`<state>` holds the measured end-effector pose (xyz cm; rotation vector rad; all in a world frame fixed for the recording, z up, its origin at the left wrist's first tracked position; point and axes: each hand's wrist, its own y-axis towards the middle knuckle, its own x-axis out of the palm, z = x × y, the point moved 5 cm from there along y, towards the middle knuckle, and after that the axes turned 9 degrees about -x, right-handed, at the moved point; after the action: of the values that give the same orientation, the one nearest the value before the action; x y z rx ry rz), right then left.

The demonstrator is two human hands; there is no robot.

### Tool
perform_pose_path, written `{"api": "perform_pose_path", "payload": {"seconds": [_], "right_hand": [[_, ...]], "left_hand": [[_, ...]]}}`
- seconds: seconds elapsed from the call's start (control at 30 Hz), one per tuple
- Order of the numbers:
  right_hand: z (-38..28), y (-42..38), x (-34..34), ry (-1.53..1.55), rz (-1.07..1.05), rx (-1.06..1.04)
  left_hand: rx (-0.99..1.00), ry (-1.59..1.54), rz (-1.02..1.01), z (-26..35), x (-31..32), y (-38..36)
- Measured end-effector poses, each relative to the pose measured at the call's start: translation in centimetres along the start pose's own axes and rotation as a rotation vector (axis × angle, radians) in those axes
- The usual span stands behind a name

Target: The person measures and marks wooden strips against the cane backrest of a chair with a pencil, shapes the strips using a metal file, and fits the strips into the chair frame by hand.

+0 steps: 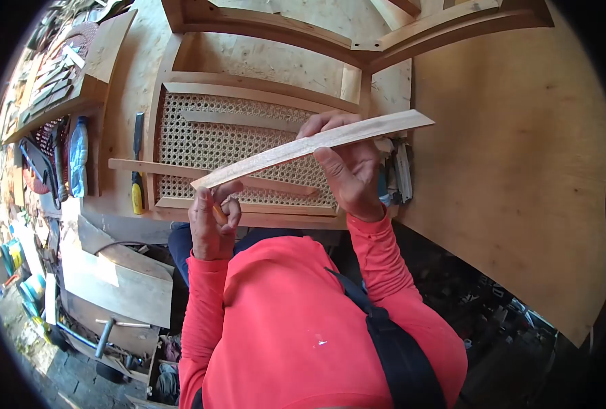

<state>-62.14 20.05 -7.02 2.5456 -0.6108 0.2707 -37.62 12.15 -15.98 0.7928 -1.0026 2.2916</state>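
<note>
My right hand point(349, 167) is closed around a pale wooden strip point(282, 155), thumb on the near side and fingers at the far side. The strip is slightly curved, with its right end cut at a slant. At the strip's lower left end, my left hand point(213, 221) is closed, with thumb and fingertips against the wood. A small orange thing point(219, 215), too hidden to name, shows between its curled fingers. Below both hands lies a wooden frame with a woven cane panel point(200, 146). Loose on it are a long wooden strip point(269, 183) and a shorter wooden strip point(241, 120).
A chisel with a yellow and black handle point(138, 193) lies left of the frame. Farther left are a plastic bottle point(78, 157) and a wooden box point(88, 95) topped with wood pieces. A large plywood sheet point(507, 157) extends on the right. Another wooden frame point(269, 27) stands behind.
</note>
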Motion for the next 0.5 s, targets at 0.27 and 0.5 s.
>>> {"api": "perform_pose_path", "payload": {"seconds": [0.27, 0.5], "right_hand": [[1.5, -9.4, 1.8, -0.61, -0.446, 0.599], [4.2, -5.7, 5.8, -0.969, -0.364, -0.105]], "left_hand": [[0.041, 0.232, 0.298, 0.7, -3.6, 1.8], [-0.051, 0.331, 0.212, -2.4, -2.1, 2.1]]}}
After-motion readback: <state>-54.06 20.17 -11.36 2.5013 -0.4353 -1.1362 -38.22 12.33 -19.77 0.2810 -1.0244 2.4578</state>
